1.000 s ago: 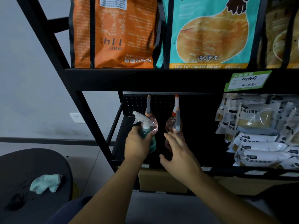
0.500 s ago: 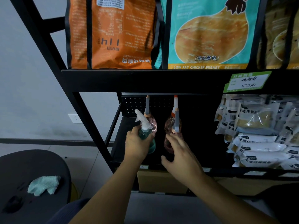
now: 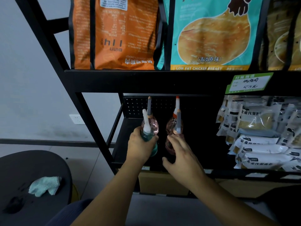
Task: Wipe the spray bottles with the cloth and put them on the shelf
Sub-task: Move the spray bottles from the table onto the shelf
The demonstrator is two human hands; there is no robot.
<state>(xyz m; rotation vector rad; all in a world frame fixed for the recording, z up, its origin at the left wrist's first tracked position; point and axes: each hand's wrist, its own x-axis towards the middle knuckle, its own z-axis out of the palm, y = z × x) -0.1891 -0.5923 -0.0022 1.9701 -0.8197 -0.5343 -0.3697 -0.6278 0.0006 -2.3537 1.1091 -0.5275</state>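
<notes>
My left hand (image 3: 140, 146) grips a teal spray bottle (image 3: 147, 136) with a white nozzle, upright on the lower black shelf (image 3: 120, 144). Behind it stands a pink bottle (image 3: 154, 123) with a grey nozzle. My right hand (image 3: 180, 154) has its fingers spread against the front pink bottle (image 3: 170, 145), which has a grey nozzle. Another pink bottle (image 3: 172, 123) with a white nozzle stands behind that one. The light teal cloth (image 3: 44, 185) lies crumpled on the dark round table (image 3: 21, 168) at the lower left.
Large orange (image 3: 117, 35) and teal (image 3: 210, 33) food bags stand on the upper shelf. White packets (image 3: 260, 141) fill the lower shelf's right side. A green price tag (image 3: 247, 83) hangs on the shelf edge. A cardboard box (image 3: 162, 183) sits below.
The teal bottle's nozzle has turned from pointing left to pointing away toward the back. My right hand has stayed by the front pink bottle. The view shifted slightly.
</notes>
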